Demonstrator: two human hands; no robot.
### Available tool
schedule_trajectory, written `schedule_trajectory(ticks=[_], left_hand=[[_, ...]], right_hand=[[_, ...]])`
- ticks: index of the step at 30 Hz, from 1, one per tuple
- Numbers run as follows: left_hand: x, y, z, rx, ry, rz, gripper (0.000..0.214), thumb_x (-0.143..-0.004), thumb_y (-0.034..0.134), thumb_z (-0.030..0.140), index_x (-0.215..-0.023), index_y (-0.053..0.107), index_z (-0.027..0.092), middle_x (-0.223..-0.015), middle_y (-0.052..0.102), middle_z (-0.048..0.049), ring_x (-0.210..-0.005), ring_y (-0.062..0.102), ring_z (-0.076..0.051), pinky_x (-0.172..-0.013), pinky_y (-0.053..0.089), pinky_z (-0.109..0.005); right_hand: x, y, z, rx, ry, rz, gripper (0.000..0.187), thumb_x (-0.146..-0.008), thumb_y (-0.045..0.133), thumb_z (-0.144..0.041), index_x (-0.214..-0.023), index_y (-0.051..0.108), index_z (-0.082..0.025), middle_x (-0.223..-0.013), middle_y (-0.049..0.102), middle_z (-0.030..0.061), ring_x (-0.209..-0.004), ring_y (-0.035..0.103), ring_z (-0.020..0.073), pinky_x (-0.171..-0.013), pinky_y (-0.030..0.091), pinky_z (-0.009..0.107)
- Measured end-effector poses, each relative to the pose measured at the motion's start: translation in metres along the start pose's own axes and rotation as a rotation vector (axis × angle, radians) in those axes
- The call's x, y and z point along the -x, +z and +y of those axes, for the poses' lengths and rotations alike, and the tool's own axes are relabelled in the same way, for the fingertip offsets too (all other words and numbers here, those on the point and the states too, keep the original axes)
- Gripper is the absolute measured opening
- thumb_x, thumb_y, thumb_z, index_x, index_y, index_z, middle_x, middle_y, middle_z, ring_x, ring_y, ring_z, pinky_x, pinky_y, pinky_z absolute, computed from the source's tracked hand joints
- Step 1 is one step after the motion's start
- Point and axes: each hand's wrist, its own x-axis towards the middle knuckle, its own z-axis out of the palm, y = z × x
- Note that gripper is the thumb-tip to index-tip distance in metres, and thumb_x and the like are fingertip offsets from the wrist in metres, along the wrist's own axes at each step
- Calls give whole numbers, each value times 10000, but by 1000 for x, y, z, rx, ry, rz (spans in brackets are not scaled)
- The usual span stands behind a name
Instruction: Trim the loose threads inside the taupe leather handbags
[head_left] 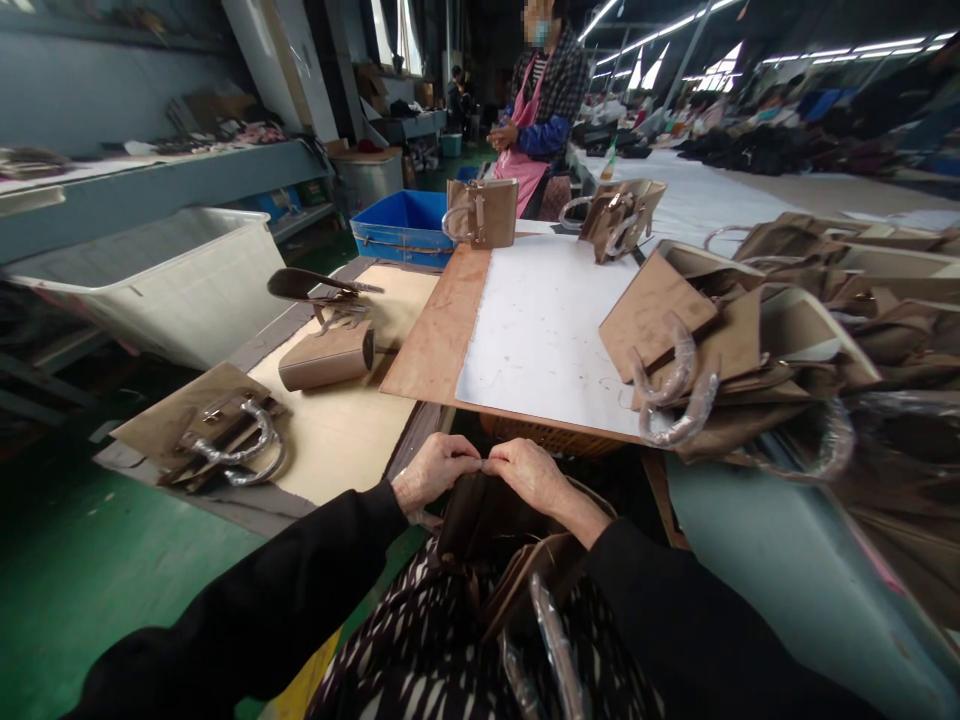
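A brown handbag (517, 560) rests on my lap, with its plastic-wrapped handles (555, 640) hanging toward me. At the bag's far edge my left hand (437, 470) is closed in a pinch, and the fingertips meet those of the other hand. My right hand (531, 474) is pinched closed at the same spot from the other side. Whatever lies between the fingertips is too small to make out. The bag's inside is dark and partly covered by my hands.
Handbags lie on the left board (330, 455) and stand at the far end of the table with white paper (547, 330). A pile of brown handbags (750, 340) fills the right. Beyond are a blue bin (405, 240), a white tub (187, 290) and a person in a pink apron (525, 150).
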Motion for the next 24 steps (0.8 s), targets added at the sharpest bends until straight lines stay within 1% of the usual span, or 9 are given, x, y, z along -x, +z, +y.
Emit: schedule_trajectory(ticks=[4, 7, 10, 12, 16, 19, 21, 24], left_hand=[[-1, 1, 2, -6, 7, -2, 196, -689, 562, 284, -712, 640, 105, -478, 443, 41, -437, 375, -66, -404, 279, -179], [1, -1, 3, -12, 44, -36, 183, -694, 550, 269, -723, 640, 112, -523, 493, 26, -489, 422, -79, -444, 312, -180], [2, -5, 3, -30, 74, -35, 185, -702, 538, 269, -720, 637, 114, -569, 529, 11, -538, 453, -89, -490, 345, -184], [3, -9, 1, -29, 68, -27, 196, -709, 531, 278, -715, 633, 110, -568, 523, 9, -541, 448, -90, -496, 346, -186], [3, -10, -3, -3, 39, -45, 221, -720, 527, 303, -722, 622, 103, -562, 503, 10, -531, 428, -88, -488, 340, -187], [3, -8, 0, 4, 35, -79, 229, -727, 530, 318, -725, 607, 102, -588, 509, 5, -541, 429, -89, -493, 343, -186], [2, -7, 4, -1, 71, -88, 239, -738, 525, 332, -737, 599, 105, -675, 547, -14, -578, 447, -92, -511, 353, -185], [-1, -9, 9, -5, 127, -145, 300, -750, 525, 374, -877, 604, 115, -830, 589, -37, -683, 495, -113, -592, 389, -192]], right_hand=[[2, 0, 1, 0, 28, -8, 300, -759, 495, -406, -614, 648, -192, -558, 550, -8, -586, 492, 113, -544, 281, 221], [5, -5, 13, -29, 2, -66, 333, -765, 485, -433, -620, 645, -179, -547, 532, -13, -579, 473, 109, -530, 272, 218], [11, -17, 36, -24, -3, -130, 334, -780, 461, -410, -623, 631, -168, -556, 528, -15, -570, 452, 105, -530, 274, 216], [18, -27, 55, -17, 15, -138, 305, -785, 452, -366, -628, 620, -165, -582, 540, -14, -585, 456, 105, -549, 288, 212], [39, -39, 85, 0, 116, -142, 315, -799, 427, -345, -597, 579, -156, -573, 528, -9, -570, 449, 110, -543, 293, 218], [54, -37, 95, 0, 188, -144, 335, -811, 408, -354, -582, 547, -154, -553, 508, -4, -551, 446, 112, -512, 284, 216], [60, -33, 97, -8, 216, -143, 325, -812, 406, -348, -589, 541, -155, -546, 505, -5, -542, 450, 111, -503, 286, 212], [61, -29, 95, 2, 227, -100, 323, -804, 415, -344, -577, 546, -156, -537, 514, -6, -545, 461, 110, -514, 290, 214]])
